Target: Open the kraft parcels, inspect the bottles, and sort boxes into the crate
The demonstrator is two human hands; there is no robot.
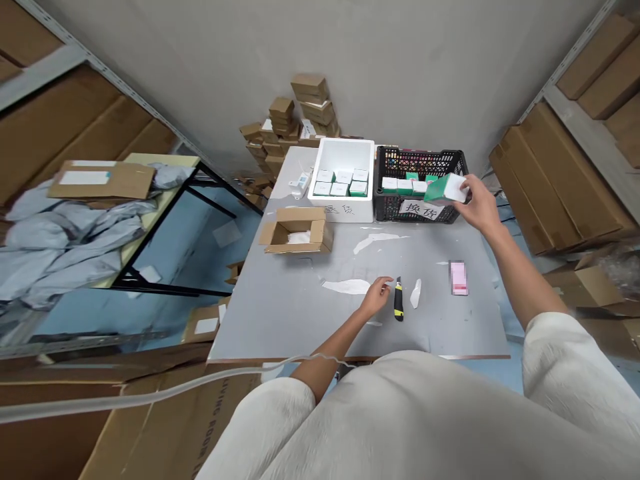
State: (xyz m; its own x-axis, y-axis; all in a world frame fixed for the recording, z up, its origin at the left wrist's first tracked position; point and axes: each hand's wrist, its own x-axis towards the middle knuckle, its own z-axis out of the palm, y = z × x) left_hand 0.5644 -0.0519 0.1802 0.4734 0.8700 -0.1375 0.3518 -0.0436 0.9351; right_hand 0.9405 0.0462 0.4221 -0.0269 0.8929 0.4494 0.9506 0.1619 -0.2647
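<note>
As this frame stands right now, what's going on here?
A person's right hand holds a green-and-white box at the front right of a black crate with similar boxes inside. The left hand is just beside a utility knife lying on the table. A white foam box left of the crate also contains small boxes.

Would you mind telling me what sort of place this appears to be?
It looks like a storeroom used for packing or exchanges: cartons sit on racks at both sides, a cutter lies on the table, and the crate bears a label reading 换货 (exchange).
</note>
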